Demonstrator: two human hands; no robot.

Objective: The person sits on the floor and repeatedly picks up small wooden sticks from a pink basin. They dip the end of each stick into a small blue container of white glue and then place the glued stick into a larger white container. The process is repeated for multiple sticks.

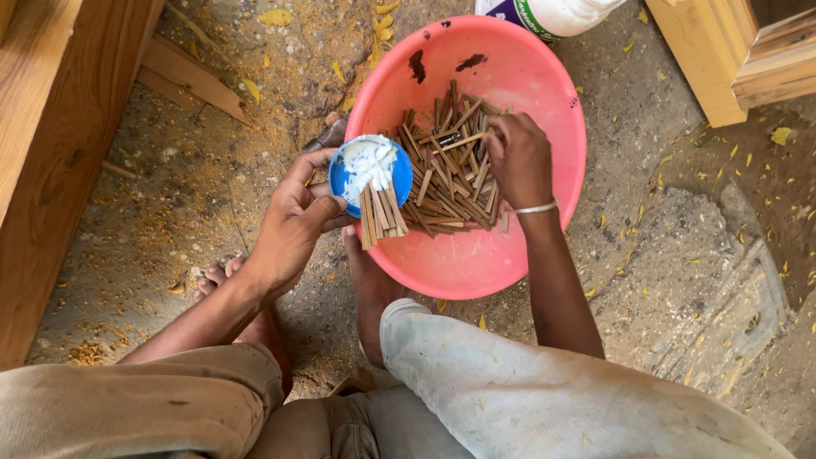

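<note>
Head view: left hand (293,223), centre-left of frame, is curled around a blue lid (371,174) heaped with white glue (367,159), and it also grips a small bundle of wooden pegs (381,214) against the lid's lower edge. Right hand (518,157), centre, is closed, fingertips pinching a peg from the pile of pegs (449,174) in the pink basin (476,255). Risks: lid is tilted, so glue may slide off; the bundle could fan out and drop; glue may smear the fingers.
</note>
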